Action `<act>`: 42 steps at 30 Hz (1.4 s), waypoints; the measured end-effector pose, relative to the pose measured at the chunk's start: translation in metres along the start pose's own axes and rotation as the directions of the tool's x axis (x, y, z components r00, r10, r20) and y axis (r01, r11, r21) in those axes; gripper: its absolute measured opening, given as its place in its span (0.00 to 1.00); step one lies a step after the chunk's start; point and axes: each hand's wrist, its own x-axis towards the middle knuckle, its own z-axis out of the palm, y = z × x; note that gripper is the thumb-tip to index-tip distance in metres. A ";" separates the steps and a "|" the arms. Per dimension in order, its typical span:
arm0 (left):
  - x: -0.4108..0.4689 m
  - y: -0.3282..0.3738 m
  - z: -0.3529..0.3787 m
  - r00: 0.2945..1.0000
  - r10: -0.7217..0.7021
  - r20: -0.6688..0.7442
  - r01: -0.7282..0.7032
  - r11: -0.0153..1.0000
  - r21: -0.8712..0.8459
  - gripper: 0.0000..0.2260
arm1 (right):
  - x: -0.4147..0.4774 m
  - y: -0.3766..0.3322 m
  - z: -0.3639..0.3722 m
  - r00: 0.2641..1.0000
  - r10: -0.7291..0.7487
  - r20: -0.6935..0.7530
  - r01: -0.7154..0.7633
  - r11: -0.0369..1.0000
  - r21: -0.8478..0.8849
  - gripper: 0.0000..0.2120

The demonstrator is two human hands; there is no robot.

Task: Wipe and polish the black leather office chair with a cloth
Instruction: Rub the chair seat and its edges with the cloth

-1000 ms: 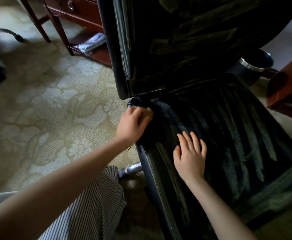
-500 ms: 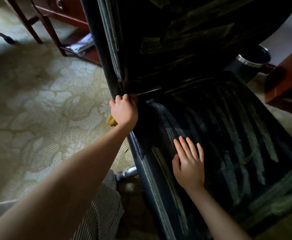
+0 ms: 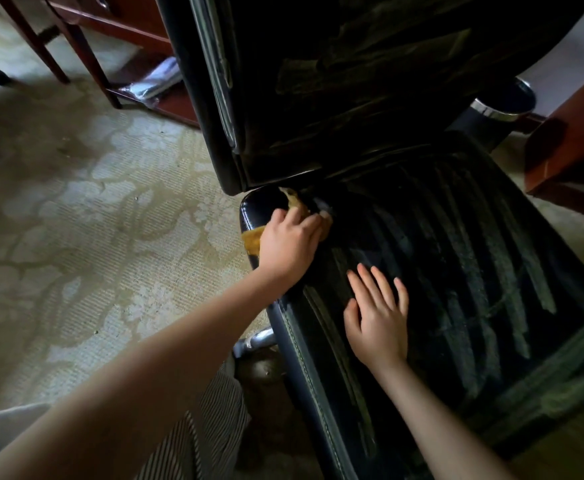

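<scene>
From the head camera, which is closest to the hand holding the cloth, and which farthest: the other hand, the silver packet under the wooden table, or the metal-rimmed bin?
From the left hand:
1. Right hand, flat on the seat just beside it.
2. Silver packet, up and left, on the table's low shelf.
3. Metal-rimmed bin, far side, beyond the chair back.

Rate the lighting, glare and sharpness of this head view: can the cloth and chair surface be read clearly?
Head view: dim and underexposed; the chair seat shows pale streaks, the backrest is near black. Glare on the seat's rear corner beside the yellow cloth. Left hand slightly soft; right hand sharper. Wide-angle bending at edges.
</scene>
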 end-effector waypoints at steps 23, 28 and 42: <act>0.046 -0.023 -0.032 0.847 -0.348 0.402 0.374 0.927 0.015 0.28 | -0.002 0.001 -0.006 1.000 0.013 0.016 -0.014 0.996 0.086 0.21; 0.038 -0.052 -0.026 0.967 -0.006 0.253 0.007 1.000 -0.001 0.26 | -0.001 0.002 -0.004 1.000 0.021 0.007 -0.021 0.995 0.102 0.21; 0.018 0.010 0.008 0.983 0.112 0.149 -0.071 0.964 -0.254 0.19 | -0.001 -0.001 -0.006 0.997 0.078 0.003 -0.076 0.965 0.251 0.22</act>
